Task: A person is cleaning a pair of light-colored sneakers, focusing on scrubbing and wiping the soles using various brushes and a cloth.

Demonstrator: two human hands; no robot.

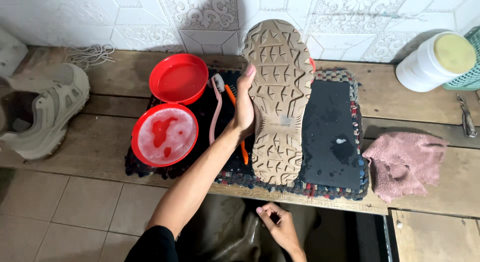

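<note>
The left hand (244, 104) grips a tan shoe (278, 99) along its left edge, thumb up beside the forefoot, holding it with the lugged sole facing the camera; the upper is hidden behind the sole. The shoe is raised over a dark mat (332, 137) that lies on a woven, multicoloured rug (361, 189) on the wooden table (107, 122). The right hand (276, 224) is low in the frame, below the table edge, fingers loosely curled and holding nothing; its wrist is cut off by the bottom border. Behind the left hand lie a pink-handled brush (216, 99) and an orange-handled tool (235, 112), both partly covered by the hand and forearm. Two red bowls (177, 79) sit to the left on the rug; the nearer one holds foamy liquid. A second tan shoe (42, 109) rests at the far left, cut by the frame. A pink cloth (405, 162) and a white jar (435, 59) lie at right.
</note>
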